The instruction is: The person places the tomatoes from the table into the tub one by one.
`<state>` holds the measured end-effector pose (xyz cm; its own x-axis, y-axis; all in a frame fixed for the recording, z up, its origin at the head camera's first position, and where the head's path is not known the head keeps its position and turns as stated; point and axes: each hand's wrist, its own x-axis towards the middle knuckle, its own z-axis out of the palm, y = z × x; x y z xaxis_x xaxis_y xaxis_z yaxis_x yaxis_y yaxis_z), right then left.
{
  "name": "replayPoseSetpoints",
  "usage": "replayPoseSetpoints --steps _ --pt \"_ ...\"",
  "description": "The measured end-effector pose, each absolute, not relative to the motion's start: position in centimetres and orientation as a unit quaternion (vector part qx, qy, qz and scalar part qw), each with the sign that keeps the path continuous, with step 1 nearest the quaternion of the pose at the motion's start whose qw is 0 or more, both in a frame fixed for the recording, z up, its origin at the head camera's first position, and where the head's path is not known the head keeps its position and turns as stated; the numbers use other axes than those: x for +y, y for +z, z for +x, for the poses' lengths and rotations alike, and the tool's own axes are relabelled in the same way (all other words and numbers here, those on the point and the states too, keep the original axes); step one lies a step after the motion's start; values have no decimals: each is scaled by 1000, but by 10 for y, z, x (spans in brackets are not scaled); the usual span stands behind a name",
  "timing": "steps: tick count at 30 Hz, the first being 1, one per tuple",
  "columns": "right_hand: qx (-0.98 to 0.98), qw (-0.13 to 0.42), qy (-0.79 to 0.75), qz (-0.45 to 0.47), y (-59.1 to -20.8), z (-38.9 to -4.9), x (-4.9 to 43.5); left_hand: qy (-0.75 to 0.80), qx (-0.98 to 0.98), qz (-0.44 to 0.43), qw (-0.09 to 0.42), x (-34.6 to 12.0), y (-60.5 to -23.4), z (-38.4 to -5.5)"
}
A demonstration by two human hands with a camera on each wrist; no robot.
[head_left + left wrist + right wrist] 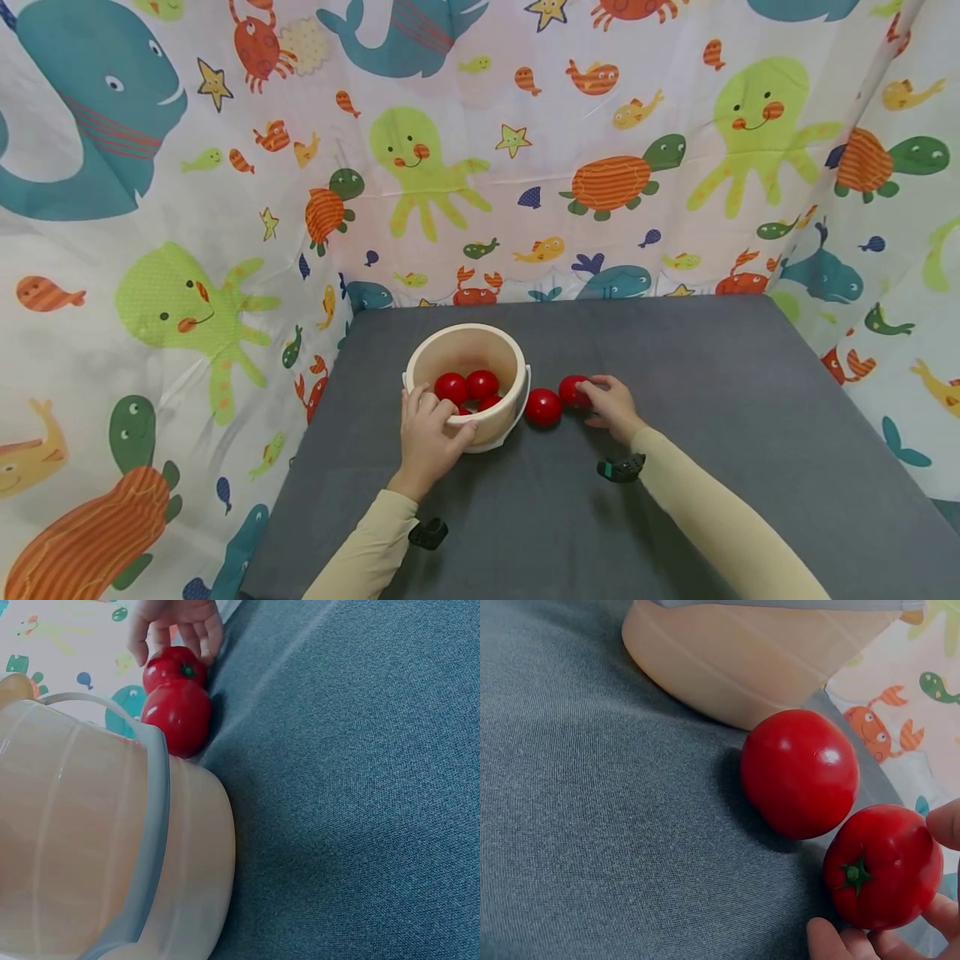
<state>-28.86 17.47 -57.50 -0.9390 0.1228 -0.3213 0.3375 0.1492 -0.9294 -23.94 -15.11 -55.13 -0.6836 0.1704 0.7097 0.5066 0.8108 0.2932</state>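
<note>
A cream bucket with a pale handle stands on the grey table, several red tomatoes inside it. My left hand grips the bucket's near rim, its fingers over the edge. Just right of the bucket, one red tomato rests on the tabletop. Beside it lies another tomato, its green stem showing in the right wrist view. My right hand holds this farther tomato, thumb on one side and fingertips on the other. The left wrist view shows the bucket wall but not the left hand's fingers.
The grey tabletop stretches to the right of the right arm. A white curtain printed with sea animals hangs behind the table and along both sides. Each wrist wears a dark band.
</note>
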Motion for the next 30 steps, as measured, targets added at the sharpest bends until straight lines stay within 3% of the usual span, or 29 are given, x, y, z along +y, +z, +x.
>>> replayPoseSetpoints --steps 30 --pt "718 58 -663 204 -578 -299 171 -235 -891 -185 341 -150 -553 -240"
